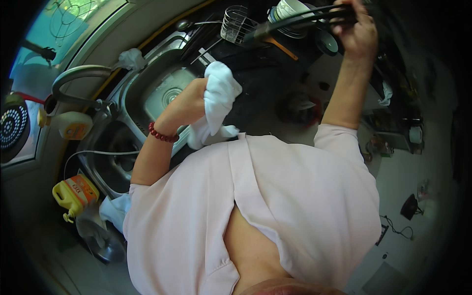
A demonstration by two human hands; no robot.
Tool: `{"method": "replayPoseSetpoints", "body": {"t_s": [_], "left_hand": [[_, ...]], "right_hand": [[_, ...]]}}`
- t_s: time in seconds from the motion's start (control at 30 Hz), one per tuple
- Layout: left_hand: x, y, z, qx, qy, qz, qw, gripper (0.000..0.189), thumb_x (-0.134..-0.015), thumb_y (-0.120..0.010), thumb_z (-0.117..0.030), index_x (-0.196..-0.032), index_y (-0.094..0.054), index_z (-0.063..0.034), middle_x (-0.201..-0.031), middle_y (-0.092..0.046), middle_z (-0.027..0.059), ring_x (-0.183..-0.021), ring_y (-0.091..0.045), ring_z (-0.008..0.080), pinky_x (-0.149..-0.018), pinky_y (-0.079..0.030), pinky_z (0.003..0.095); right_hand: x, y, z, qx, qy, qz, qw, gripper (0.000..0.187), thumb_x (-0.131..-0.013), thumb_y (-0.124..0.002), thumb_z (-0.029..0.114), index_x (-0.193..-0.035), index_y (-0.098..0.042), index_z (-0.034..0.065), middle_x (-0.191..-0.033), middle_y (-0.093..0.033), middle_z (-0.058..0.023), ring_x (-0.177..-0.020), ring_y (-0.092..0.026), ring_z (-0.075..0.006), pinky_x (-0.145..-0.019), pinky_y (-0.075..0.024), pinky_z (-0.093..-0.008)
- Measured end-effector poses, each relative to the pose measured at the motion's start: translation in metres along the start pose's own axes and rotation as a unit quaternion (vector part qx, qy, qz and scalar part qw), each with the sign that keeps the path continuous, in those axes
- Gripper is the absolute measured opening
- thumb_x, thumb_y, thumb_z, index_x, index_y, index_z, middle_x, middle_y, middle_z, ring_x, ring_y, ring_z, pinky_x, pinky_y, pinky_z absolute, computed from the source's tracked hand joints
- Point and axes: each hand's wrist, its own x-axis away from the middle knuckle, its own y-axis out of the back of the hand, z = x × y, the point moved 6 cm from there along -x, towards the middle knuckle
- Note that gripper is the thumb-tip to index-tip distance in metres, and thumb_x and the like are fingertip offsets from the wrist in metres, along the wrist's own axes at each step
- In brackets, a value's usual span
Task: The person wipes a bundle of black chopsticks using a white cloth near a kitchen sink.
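Note:
My left hand (pixel 188 103), with a red bead bracelet at its wrist, grips a bunched white cloth (pixel 221 92) beside the stainless steel sink basin (pixel 136 88). Part of the cloth hangs down towards my shirt. At the upper right, my right hand (pixel 356 31) is closed around long dark utensils (pixel 295 23). They reach leftward over the counter and are too blurred to name exactly. Behind them stands a stack of bowls (pixel 291 9). A wire utensil basket (pixel 238 27) is to the left of their far end.
A curved faucet (pixel 79 70) stands behind the double sink. An orange-handled tool (pixel 282 48) lies on the dark counter (pixel 254 88). To the left are a yellow jug (pixel 75 193), a pale bottle (pixel 73 125) and a metal bowl (pixel 110 247). A small bowl (pixel 326 42) is near my right wrist.

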Motion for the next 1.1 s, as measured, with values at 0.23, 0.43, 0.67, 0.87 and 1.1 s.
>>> {"method": "replayPoseSetpoints", "body": {"t_s": [0.23,0.43,0.67,0.87,1.1], "left_hand": [[-0.033,-0.009,0.002,0.085,-0.002,-0.051,0.995,0.018,-0.08,-0.063,-0.009,-0.096,-0.061,-0.0026,-0.087,-0.061,-0.0007,-0.078,-0.054,0.0058,-0.069,-0.045,0.0216],[-0.066,-0.011,0.006,0.222,0.047,-0.115,0.967,0.021,-0.081,-0.064,-0.006,-0.101,-0.059,-0.0018,-0.09,-0.062,0.0026,-0.078,-0.059,0.0087,-0.069,-0.05,0.0243],[-0.091,-0.018,0.015,0.26,0.046,-0.128,0.956,0.024,-0.081,-0.065,-0.005,-0.104,-0.058,-0.0012,-0.092,-0.063,0.005,-0.08,-0.061,0.0122,-0.072,-0.051,0.0276],[-0.103,-0.019,0.015,0.281,0.051,-0.155,0.946,0.023,-0.082,-0.064,-0.005,-0.104,-0.059,-0.001,-0.092,-0.063,0.0053,-0.08,-0.061,0.0123,-0.071,-0.051,0.0275],[-0.106,-0.016,0.028,0.295,0.051,-0.18,0.937,0.021,-0.083,-0.064,-0.006,-0.103,-0.059,-0.002,-0.091,-0.063,0.0053,-0.078,-0.062,0.0132,-0.07,-0.052,0.0276]], "right_hand": [[-0.028,0.028,-0.012,0.162,0.077,-0.088,0.98,0.023,-0.09,-0.057,0.021,-0.075,-0.057,0.0028,-0.065,-0.057,-0.0038,-0.048,-0.059,-0.0129,-0.038,-0.0543,-0.0278],[-0.062,0.037,-0.09,0.181,-0.011,-0.04,0.983,0.02,-0.091,-0.055,0.019,-0.079,-0.06,0.0031,-0.067,-0.059,-0.0031,-0.048,-0.057,-0.0102,-0.035,-0.0501,-0.024],[-0.075,0.037,-0.137,0.285,-0.026,0.025,0.958,0.021,-0.089,-0.056,0.019,-0.078,-0.061,0.0014,-0.064,-0.056,-0.0021,-0.047,-0.053,-0.0087,-0.038,-0.0471,-0.0219],[-0.079,0.032,-0.163,0.331,-0.094,0.086,0.935,0.025,-0.086,-0.057,0.02,-0.073,-0.06,-0.0001,-0.055,-0.052,-0.0026,-0.045,-0.051,-0.0107,-0.038,-0.0467,-0.0254],[-0.075,0.03,-0.201,0.322,-0.118,0.095,0.934,0.028,-0.084,-0.059,0.021,-0.065,-0.055,0.0018,-0.052,-0.05,-0.0026,-0.043,-0.05,-0.011,-0.037,-0.0476,-0.0278]]}}
